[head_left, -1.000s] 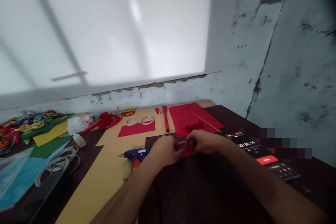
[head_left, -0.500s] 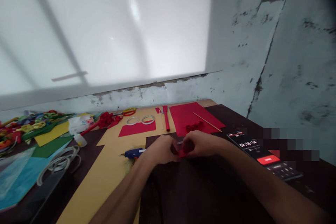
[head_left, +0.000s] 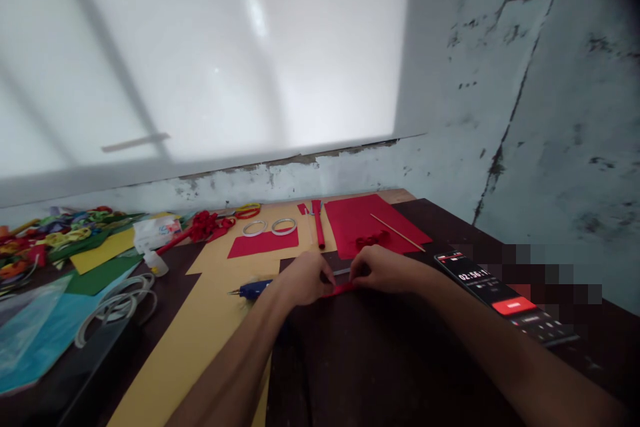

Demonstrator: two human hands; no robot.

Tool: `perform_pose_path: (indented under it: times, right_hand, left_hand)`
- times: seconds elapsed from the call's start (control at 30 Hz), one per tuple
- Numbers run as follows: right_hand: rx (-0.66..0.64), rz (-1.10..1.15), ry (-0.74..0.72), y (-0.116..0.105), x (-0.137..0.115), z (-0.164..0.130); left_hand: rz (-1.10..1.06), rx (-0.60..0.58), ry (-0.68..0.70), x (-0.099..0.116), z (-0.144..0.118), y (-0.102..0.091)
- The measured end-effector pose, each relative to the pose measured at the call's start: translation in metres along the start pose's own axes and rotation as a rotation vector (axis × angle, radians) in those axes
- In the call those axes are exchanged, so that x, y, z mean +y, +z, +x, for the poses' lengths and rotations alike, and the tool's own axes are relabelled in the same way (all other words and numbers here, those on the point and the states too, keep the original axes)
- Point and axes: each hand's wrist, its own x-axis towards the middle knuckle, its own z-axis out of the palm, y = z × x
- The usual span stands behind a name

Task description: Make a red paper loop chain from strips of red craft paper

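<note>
Head view: left hand (head_left: 303, 278) and right hand (head_left: 383, 268) are pinching a red paper strip (head_left: 341, 289) at mid-frame. It is probably handling light, floppy, tear-prone; gripping near its ends seems best.

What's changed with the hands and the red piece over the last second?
Both hands, left and right, kept hold of the small red paper strip, lifting it briefly, then pressing it flat on the dark tabletop. The blue glue gun, black phone and red paper sheet stayed put.
</note>
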Motion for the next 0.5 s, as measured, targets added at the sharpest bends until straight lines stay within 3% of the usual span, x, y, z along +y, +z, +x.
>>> perform_pose_path:
  times: [0.5]
  right_hand:
    - [0.052,-0.026,0.022,0.0035,0.0017,0.0011]
  left_hand:
    - [-0.002,0.004,-0.113,0.0026,0.0015,-0.0023]
